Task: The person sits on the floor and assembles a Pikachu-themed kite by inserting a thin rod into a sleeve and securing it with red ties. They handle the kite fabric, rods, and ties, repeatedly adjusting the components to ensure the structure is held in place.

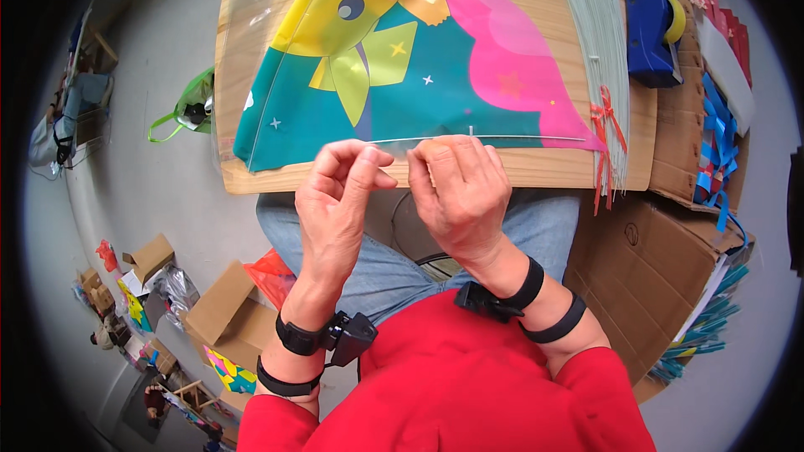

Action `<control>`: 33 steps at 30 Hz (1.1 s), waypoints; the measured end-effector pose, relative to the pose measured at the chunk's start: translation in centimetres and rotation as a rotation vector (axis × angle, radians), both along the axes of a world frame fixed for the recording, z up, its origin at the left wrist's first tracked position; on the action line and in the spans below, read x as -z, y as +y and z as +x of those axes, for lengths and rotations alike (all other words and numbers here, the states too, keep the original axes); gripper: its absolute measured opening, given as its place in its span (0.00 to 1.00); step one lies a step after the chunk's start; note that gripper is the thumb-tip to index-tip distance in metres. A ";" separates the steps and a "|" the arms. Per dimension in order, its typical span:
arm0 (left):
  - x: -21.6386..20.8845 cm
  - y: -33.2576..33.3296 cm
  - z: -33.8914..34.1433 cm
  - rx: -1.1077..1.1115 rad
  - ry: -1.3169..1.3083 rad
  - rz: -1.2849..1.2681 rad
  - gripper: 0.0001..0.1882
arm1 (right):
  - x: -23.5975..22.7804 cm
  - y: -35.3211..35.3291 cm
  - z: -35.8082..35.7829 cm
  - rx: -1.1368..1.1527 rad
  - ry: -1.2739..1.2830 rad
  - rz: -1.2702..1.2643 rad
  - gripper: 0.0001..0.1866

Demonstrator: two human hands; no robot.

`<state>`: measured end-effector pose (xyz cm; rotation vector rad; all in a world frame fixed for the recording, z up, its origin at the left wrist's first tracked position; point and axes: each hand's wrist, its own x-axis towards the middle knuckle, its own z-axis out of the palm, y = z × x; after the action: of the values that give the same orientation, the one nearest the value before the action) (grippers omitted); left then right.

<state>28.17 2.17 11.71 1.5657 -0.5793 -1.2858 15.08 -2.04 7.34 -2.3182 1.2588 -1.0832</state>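
Observation:
A triangular kite sheet [452,59] lies on the wooden table, teal, pink and yellow with a cartoon figure. Along its near edge runs a thin white rod [544,138] with a small upright connector on it. My left hand [335,192] is closed beside the rod's left part, thumb against the curled fingers. Close to its right, my right hand [461,188] is closed as well, its knuckles overlapping the rod. Both fingertips hover over the table's near edge, a small gap between them. Whatever the fingers pinch is too small or hidden to make out.
On the table's right side lies a bundle of thin white rods [595,33] tied with red ribbon [605,117]. Farther right are a blue tape dispenser [651,29] and cardboard boxes [645,268]. A green bag [197,100] hangs by the table's left edge; an opened carton [230,310] stands lower left.

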 end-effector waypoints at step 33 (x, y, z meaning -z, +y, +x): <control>7.5 1.3 0.1 1.006 -1.388 -0.099 0.40 | -3.2 -2.4 -10.5 0.429 -0.996 0.629 0.02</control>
<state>28.25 3.48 4.20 1.9824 -2.4614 -0.5134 4.58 -4.46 10.56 -0.8429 1.3617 -1.4131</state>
